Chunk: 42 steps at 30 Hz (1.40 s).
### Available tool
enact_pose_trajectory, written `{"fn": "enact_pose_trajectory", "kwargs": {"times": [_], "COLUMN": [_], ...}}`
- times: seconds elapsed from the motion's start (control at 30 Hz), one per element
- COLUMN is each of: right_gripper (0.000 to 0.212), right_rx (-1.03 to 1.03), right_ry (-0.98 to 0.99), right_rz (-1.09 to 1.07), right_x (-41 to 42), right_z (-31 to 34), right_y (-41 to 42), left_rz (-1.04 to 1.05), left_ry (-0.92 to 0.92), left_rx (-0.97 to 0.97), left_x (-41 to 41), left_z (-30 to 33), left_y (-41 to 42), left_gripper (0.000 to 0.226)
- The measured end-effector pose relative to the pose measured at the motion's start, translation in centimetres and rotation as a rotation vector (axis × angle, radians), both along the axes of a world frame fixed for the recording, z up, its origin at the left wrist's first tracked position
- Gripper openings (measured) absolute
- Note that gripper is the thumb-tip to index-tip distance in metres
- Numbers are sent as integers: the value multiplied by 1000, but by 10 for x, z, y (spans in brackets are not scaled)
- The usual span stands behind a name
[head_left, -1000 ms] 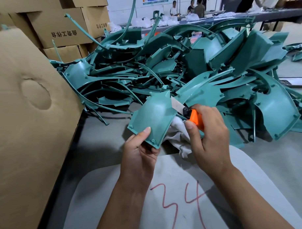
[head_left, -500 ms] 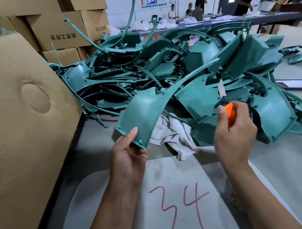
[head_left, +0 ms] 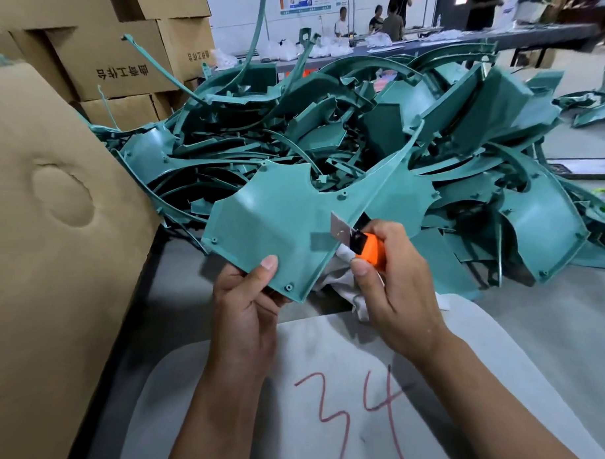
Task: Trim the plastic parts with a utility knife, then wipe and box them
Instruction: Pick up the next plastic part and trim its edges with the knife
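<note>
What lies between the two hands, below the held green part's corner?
In the head view, a crumpled white cloth lies on the table between the left hand and the right hand, under the teal plastic part.

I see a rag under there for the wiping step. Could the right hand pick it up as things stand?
Probably not yet. The right hand grips the knife, and the rag lies mostly hidden beneath the green part that the left hand holds. It is close by, though, once the knife is set down.
</note>
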State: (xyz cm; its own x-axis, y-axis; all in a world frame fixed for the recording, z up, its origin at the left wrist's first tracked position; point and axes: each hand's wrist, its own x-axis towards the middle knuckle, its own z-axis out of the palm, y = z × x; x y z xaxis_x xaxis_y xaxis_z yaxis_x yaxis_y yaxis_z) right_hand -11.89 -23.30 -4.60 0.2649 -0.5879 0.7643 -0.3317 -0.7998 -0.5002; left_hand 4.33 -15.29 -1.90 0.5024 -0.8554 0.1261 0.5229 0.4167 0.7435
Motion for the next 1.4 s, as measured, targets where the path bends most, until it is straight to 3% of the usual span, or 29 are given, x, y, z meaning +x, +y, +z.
{"fn": "enact_pose_trajectory", "kwargs": {"times": [0.13, 0.37, 0.5, 1.0, 1.23, 1.33, 1.4], "right_gripper": [38, 32, 19, 19, 32, 45, 40], "right_rx": [6, -31, -11, 92, -10, -9, -27], "right_ry": [21, 24, -50, -334, -61, -21, -17], "right_rz": [37, 64, 18, -76, 62, 57, 28], "right_x": [-2, -4, -9, -40, -12, -8, -11], "right_z": [0, 1, 1, 8, 6, 7, 8], "right_y": [-2, -2, -5, -25, -1, 2, 1], "left_rz": [-23, -52, -79, -162, -132, -148, -161], "left_ry": [-4, -13, -32, -83, -25, -21, -29], "left_rx": [-27, -45, -28, -29, 31, 35, 32], "left_x": [1, 3, 7, 16, 14, 13, 14], "left_z": [-1, -3, -4, -9, -16, -18, -18], "left_y": [-1, -1, 1, 2, -4, -5, -5], "left_gripper": [35, 38, 36, 36, 36, 47, 46]}}
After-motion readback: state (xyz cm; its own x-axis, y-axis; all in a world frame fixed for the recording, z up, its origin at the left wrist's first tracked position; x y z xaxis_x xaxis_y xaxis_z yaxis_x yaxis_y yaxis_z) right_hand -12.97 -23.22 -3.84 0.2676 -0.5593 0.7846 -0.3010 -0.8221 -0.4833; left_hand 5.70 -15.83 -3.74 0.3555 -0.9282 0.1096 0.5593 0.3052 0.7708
